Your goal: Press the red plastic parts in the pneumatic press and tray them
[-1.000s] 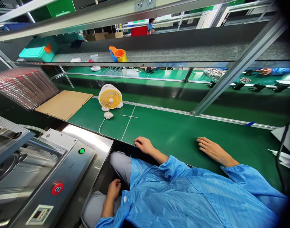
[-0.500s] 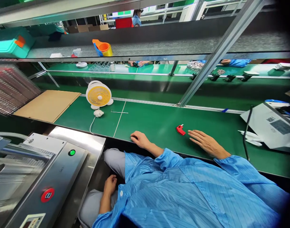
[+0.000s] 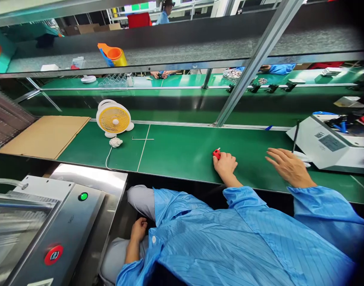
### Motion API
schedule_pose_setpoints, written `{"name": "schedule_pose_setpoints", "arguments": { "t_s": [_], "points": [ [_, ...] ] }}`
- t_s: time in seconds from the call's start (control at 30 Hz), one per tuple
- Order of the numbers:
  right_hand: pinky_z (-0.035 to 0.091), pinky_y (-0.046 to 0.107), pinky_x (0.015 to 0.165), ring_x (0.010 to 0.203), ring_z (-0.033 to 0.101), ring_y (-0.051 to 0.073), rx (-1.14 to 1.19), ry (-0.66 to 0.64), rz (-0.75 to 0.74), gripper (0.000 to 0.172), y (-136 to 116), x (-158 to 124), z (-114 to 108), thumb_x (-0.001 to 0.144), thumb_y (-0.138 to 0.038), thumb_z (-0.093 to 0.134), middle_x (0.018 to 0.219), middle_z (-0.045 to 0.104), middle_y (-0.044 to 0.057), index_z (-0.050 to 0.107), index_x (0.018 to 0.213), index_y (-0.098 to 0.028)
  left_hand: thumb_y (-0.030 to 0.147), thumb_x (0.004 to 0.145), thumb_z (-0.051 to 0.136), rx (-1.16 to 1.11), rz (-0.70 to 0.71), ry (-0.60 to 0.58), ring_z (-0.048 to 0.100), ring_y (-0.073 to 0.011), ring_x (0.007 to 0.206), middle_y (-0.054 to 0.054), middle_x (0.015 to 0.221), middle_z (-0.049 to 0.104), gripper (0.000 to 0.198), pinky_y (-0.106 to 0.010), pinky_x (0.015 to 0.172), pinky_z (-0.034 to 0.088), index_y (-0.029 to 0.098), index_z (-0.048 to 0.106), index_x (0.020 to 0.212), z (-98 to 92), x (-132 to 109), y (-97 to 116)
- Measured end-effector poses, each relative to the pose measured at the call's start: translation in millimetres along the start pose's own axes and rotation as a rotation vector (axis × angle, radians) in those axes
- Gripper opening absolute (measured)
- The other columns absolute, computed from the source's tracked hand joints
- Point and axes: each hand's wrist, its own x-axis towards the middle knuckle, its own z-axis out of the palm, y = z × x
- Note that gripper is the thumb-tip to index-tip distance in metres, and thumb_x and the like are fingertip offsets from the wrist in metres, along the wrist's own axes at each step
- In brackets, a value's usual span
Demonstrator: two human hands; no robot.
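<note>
My left hand (image 3: 226, 165) reaches over the green bench with its fingers closed around a small red piece (image 3: 216, 153). A short pale tip sticks up from the piece, and my fingers cover most of the rest. My right hand (image 3: 289, 167) hovers over the bench further right, open, fingers stretched out and holding nothing. Close behind it stand a white device with a display (image 3: 329, 141) and a white flat thing at its foot. A white fan with a yellow grille (image 3: 114, 119) stands at the left of the bench, its bundled cable (image 3: 115, 142) in front.
An L-shaped hex key (image 3: 143, 139) lies near the fan. Cardboard (image 3: 47, 135) covers the bench's left end. A steel machine with a red button (image 3: 53, 255) fills the lower left. Another blue-sleeved hand (image 3: 139, 229) rests by grey trousers. A slanted metal post (image 3: 256, 65) rises behind the bench.
My left hand has moved right from the bench's front edge and closed on the red piece. My right hand has moved right, away from it. The view has turned slightly right.
</note>
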Motion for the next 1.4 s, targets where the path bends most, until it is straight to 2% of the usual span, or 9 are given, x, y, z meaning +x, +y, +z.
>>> {"name": "schedule_pose_setpoints", "arguments": {
  "t_s": [0.13, 0.3, 0.4, 0.63, 0.87, 1.0, 1.2, 1.3, 1.4],
  "points": [
    [0.044, 0.042, 0.078, 0.09, 0.054, 0.031, 0.085, -0.099, -0.228, 0.026, -33.4, -3.8, 16.8, 0.093, -0.035, 0.059, 0.101, 0.062, 0.018, 0.066, 0.105, -0.013, 0.02, 0.086, 0.051, -0.01, -0.017, 0.029, 0.068, -0.0194, 0.106, -0.009, 0.112, 0.074, 0.03, -0.026, 0.092, 0.049, 0.013, 0.068, 0.109, 0.4, -2.2, -0.9],
    [0.046, 0.043, 0.089, 0.099, 0.055, 0.029, 0.506, -0.176, -0.849, 0.01, -132.5, -54.7, 39.1, 0.092, -0.03, 0.063, 0.104, 0.065, 0.012, 0.067, 0.095, -0.021, 0.02, 0.087, 0.05, -0.043, -0.049, 0.081, 0.068, -0.0184, 0.104, -0.011, 0.112, 0.074, 0.031, -0.025, 0.091, 0.049, 0.011, 0.067, 0.112, 0.8, -9.1, -3.9],
    [0.044, 0.045, 0.094, 0.104, 0.055, 0.027, 0.689, -0.162, -1.131, 0.013, -187.2, -90.7, 34.4, 0.096, -0.035, 0.06, 0.11, 0.065, 0.009, 0.067, 0.092, -0.025, 0.019, 0.087, 0.051, -0.074, -0.065, 0.134, 0.067, -0.0177, 0.105, -0.012, 0.114, 0.073, 0.031, -0.025, 0.091, 0.048, 0.011, 0.067, 0.113, 1.6, -19.6, -3.8],
    [0.043, 0.047, 0.096, 0.104, 0.056, 0.026, 0.97, -0.091, -1.341, 0.014, -257.8, -122.0, -0.7, 0.099, -0.035, 0.059, 0.108, 0.064, 0.007, 0.067, 0.09, -0.028, 0.016, 0.086, 0.052, -0.167, -0.09, 0.238, 0.068, -0.017, 0.1, -0.011, 0.109, 0.074, 0.03, -0.027, 0.089, 0.049, 0.012, 0.069, 0.111, 7.9, -35.7, -4.0],
    [0.045, 0.047, 0.094, 0.103, 0.057, 0.026, 1.016, -0.11, -1.374, 0.013, -269.3, -118.8, -10.2, 0.098, -0.035, 0.059, 0.106, 0.065, 0.007, 0.066, 0.09, -0.028, 0.019, 0.084, 0.053, -0.232, -0.086, 0.275, 0.068, -0.018, 0.094, -0.01, 0.104, 0.075, 0.029, -0.028, 0.086, 0.05, 0.012, 0.07, 0.108, 11.7, -34.9, -5.9],
    [0.046, 0.049, 0.094, 0.101, 0.058, 0.028, 1.099, -0.224, -1.343, 0.012, -266.2, -127.0, -10.6, 0.096, -0.037, 0.062, 0.104, 0.066, 0.007, 0.065, 0.09, -0.028, 0.027, 0.086, 0.053, -0.331, 0.027, 0.345, 0.067, -0.0189, 0.094, -0.009, 0.103, 0.075, 0.028, -0.03, 0.087, 0.05, 0.015, 0.071, 0.103, -15.4, -50.5, 33.3],
    [0.051, 0.048, 0.087, 0.098, 0.06, 0.03, 1.274, -0.75, -1.239, 0.019, -252.2, -184.7, 5.1, 0.093, -0.043, 0.064, 0.103, 0.066, 0.009, 0.063, 0.103, -0.027, 0.039, 0.088, 0.059, -0.824, 0.355, 0.688, 0.062, -0.0204, 0.113, -0.012, 0.123, 0.067, 0.043, -0.035, 0.101, 0.049, 0.016, 0.06, 0.125, -65.7, -90.1, 131.5],
    [0.054, 0.045, 0.079, 0.094, 0.062, 0.03, 1.3, -1.022, -1.267, 0.02, -243.5, -208.1, 16.8, 0.093, -0.044, 0.063, 0.105, 0.066, 0.01, 0.064, 0.106, -0.028, 0.042, 0.088, 0.062, -0.941, 0.461, 0.82, 0.062, -0.0211, 0.112, -0.012, 0.123, 0.067, 0.044, -0.036, 0.103, 0.048, 0.017, 0.061, 0.123, -68.4, -101.6, 154.3],
    [0.056, 0.041, 0.079, 0.092, 0.064, 0.028, 1.332, -1.207, -1.198, 0.023, -241.0, -220.6, 23.5, 0.092, -0.044, 0.065, 0.103, 0.067, 0.009, 0.065, 0.105, -0.026, 0.043, 0.088, 0.063, -1.025, 0.439, 0.884, 0.062, -0.0211, 0.112, -0.011, 0.121, 0.067, 0.042, -0.036, 0.101, 0.049, 0.018, 0.062, 0.121, -58.8, -106.8, 158.9]
  ]
}}
